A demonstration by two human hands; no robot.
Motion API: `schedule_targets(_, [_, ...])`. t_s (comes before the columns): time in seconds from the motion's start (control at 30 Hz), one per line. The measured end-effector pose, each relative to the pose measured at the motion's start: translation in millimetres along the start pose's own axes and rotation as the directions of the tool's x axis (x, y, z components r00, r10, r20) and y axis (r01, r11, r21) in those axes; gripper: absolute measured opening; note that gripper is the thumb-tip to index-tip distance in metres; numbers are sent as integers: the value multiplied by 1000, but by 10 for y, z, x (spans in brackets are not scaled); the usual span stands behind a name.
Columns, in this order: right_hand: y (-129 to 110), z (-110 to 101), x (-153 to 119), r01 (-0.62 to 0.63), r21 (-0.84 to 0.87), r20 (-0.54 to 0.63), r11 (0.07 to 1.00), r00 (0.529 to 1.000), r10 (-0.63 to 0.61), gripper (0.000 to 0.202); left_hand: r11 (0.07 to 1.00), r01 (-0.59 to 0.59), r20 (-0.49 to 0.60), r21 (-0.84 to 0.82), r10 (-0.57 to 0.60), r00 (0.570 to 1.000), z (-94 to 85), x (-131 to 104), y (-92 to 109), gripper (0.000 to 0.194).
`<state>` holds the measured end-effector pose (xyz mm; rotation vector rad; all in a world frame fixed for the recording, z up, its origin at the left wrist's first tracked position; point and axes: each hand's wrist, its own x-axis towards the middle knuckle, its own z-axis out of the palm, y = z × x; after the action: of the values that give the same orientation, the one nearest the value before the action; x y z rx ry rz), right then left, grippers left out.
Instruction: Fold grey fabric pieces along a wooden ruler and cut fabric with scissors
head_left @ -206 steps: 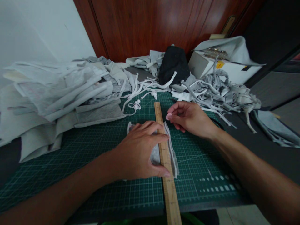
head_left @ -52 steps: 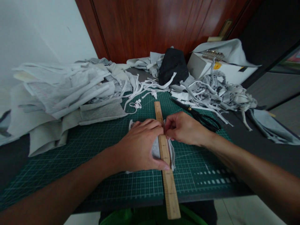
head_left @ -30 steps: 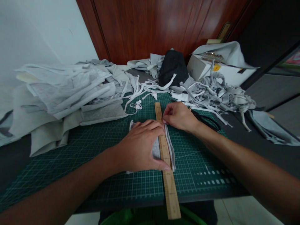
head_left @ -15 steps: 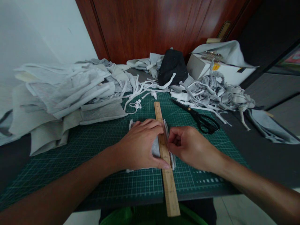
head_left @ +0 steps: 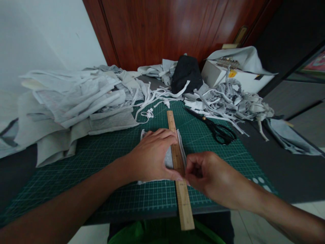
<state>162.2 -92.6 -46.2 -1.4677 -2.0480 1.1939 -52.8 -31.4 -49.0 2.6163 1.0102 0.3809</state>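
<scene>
A small piece of grey fabric with pale edges [head_left: 168, 159] lies on the green cutting mat [head_left: 109, 149]. Across it, near its right side, runs a wooden ruler [head_left: 185, 203] whose near end sticks out past the table edge. My left hand [head_left: 153, 156] presses down on the fabric and ruler, fingertips at the ruler's upper part and thumb lower down. On the right, my right hand [head_left: 207, 173] is closed in a pinch at the fabric's lower right edge, beside the ruler. Its fingertips partly hide that edge.
Black scissors [head_left: 219, 130] lie on the mat's right. A heap of grey fabric [head_left: 76, 98] covers the left, with white cords [head_left: 152, 96] trailing from it. Behind are a black cloth bag [head_left: 186, 74], grey scraps [head_left: 236, 98] and a white box [head_left: 215, 73].
My right hand has slid along the fabric's right edge towards me, from beside the ruler's middle to the lower corner. My left hand and the ruler have stayed in place.
</scene>
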Motion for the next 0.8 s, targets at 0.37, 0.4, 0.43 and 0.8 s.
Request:
schedule_targets(0.37, [41, -453, 180, -46, 159, 181, 986, 983, 16, 9, 1000, 10, 23, 2, -10, 1000, -21, -4, 5, 95])
schedule_targets(0.4, [74, -550, 298, -42, 169, 102, 985, 994, 25, 5, 1000, 9, 27, -1, -9, 1000, -26, -3, 0, 93])
schedule_targets(0.43, [107, -641, 429, -23, 150, 6, 988, 1000, 23, 6, 1000, 8, 31, -6, -8, 999, -30, -1, -3, 91])
schedule_targets(0.8, [104, -621, 932, -58, -171, -121, 984, 992, 38, 44, 983, 87, -107, -159, -105, 989, 56, 0, 8, 61])
